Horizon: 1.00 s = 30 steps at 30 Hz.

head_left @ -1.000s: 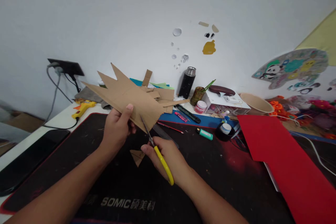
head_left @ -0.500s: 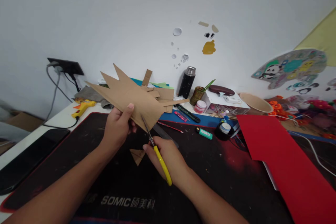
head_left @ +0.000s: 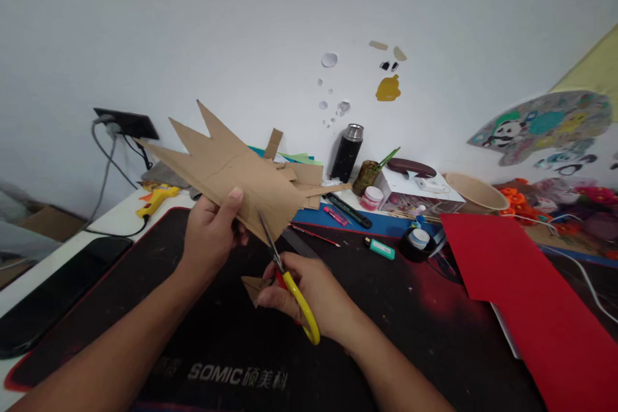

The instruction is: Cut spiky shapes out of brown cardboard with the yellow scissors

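My left hand (head_left: 210, 235) grips a brown cardboard piece (head_left: 232, 174) with several pointed spikes, thumb on top, holding it up above the black desk mat (head_left: 145, 309). My right hand (head_left: 309, 293) is closed on yellow-handled scissors (head_left: 290, 280), whose blades run up into the cardboard's lower edge. A small triangular cardboard scrap (head_left: 251, 286) lies on the mat just under my right hand's fingers.
A red sheet (head_left: 521, 283) lies at the right. Along the wall stand a black flask (head_left: 346, 153), a pen cup (head_left: 367, 175), a white box (head_left: 410, 193), a tape roll (head_left: 416, 241), a green lighter (head_left: 380, 248), cardboard offcuts (head_left: 302, 177) and a yellow glue gun (head_left: 154, 198).
The cardboard has tilted a little, its spikes reaching further up and left. My right hand has shifted slightly on the scissors, which stay in the cardboard's edge.
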Each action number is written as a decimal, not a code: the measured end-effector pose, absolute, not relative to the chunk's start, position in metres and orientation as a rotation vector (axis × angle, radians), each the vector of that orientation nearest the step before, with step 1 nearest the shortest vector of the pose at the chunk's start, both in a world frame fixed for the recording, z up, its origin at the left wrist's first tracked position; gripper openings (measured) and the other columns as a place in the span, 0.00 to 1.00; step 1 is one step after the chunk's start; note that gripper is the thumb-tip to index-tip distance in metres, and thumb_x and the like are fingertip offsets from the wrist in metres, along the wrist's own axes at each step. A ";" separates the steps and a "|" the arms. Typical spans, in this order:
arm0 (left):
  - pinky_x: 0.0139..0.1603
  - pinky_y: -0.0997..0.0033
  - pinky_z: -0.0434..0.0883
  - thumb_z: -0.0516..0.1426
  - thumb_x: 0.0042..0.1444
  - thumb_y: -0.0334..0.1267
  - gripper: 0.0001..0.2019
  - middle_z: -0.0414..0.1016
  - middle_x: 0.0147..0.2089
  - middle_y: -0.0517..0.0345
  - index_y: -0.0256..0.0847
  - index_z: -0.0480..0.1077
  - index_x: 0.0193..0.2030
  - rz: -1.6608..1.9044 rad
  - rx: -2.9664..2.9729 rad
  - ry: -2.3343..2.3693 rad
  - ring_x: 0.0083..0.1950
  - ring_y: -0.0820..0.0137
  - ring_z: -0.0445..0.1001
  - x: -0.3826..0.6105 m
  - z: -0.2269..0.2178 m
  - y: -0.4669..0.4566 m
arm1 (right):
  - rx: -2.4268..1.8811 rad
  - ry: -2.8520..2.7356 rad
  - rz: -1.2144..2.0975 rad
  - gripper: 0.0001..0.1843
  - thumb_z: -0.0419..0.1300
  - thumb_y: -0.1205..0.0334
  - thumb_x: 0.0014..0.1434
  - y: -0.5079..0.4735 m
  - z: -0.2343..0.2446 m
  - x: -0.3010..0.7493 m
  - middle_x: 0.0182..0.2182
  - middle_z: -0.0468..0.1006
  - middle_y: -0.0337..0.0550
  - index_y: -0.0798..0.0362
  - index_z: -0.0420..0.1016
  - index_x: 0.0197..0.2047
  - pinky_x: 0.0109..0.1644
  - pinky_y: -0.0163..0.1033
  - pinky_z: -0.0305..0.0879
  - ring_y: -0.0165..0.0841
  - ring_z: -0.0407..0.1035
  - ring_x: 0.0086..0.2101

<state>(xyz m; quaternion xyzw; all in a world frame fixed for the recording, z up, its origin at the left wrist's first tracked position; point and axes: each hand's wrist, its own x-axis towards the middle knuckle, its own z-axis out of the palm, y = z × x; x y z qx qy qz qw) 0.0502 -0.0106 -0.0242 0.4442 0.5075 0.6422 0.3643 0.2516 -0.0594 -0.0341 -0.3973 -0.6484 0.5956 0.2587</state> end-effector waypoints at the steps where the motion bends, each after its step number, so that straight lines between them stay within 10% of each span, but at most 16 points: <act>1: 0.13 0.75 0.63 0.62 0.68 0.51 0.17 0.67 0.17 0.69 0.46 0.65 0.33 1.657 1.154 1.304 0.14 0.72 0.67 0.050 -0.023 -0.012 | -1.066 -1.753 1.643 0.28 0.80 0.40 0.54 -0.059 -0.033 0.253 0.33 0.83 0.38 0.51 0.77 0.44 0.35 0.34 0.67 0.33 0.75 0.32; 30: 0.13 0.72 0.64 0.63 0.66 0.51 0.18 0.66 0.17 0.67 0.46 0.66 0.30 1.598 1.182 1.284 0.14 0.70 0.66 0.059 -0.029 -0.014 | -1.218 -1.861 1.282 0.17 0.68 0.46 0.70 -0.061 -0.047 0.246 0.23 0.74 0.33 0.50 0.76 0.37 0.31 0.33 0.60 0.29 0.69 0.24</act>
